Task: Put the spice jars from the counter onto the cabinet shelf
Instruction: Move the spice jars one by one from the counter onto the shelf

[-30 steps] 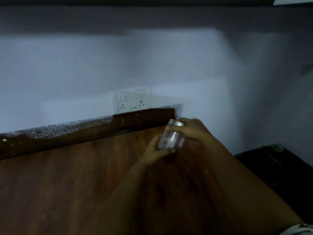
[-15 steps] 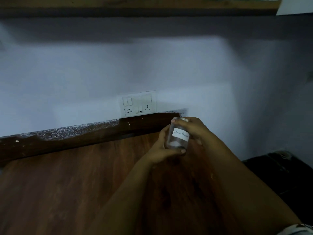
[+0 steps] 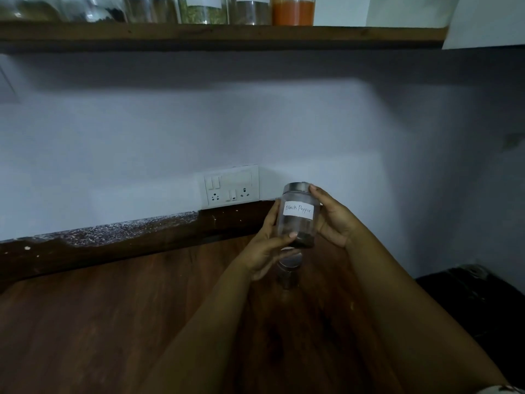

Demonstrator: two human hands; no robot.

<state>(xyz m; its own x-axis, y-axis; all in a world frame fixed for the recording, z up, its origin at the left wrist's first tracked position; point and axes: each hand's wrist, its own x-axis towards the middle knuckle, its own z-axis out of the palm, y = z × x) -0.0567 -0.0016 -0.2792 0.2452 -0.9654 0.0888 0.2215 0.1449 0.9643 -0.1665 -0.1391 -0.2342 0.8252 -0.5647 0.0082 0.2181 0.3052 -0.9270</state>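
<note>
Just right of the white wall socket plate (image 3: 231,185) | clear glass jar with steel lid and "Black Pepper" label (image 3: 297,216) is held upright above the brown wooden worktop (image 3: 113,322) | gripped by left hand (image 3: 265,245) low, right hand (image 3: 332,217) at lid | wooden cabinet shelf (image 3: 221,34) overhead carries jars.

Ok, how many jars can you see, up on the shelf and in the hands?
Jars on the shelf: 6
Black Pepper jar held by the left hand and right hand: 1
Total: 7
</note>
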